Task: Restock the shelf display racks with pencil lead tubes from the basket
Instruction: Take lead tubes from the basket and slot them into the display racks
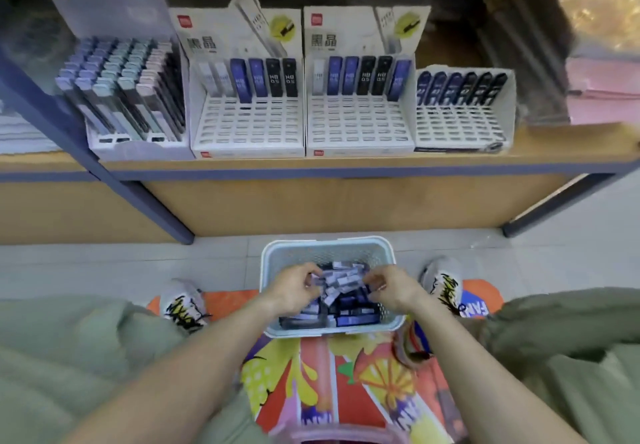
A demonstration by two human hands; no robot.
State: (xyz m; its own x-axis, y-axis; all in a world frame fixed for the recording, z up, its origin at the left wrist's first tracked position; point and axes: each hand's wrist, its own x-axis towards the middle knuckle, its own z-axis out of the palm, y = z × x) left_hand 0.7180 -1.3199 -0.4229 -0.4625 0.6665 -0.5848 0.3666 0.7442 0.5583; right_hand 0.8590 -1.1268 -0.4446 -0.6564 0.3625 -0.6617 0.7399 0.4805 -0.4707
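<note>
Both hands' grips, left hand (294, 289) and right hand (389, 288), curl onto lead tubes (341, 282) in the basket (325, 248).

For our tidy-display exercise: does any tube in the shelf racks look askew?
Yes. In the second white rack, the rightmost blue tube leans left against its neighbours, while the other tubes in that row stand straight.

I can't tell what either hand grips: left hand (294, 289) and right hand (391, 288) cover the lead tubes (341, 279). Upper right of frame blurs; bottom edge cuts my forearms.
</note>
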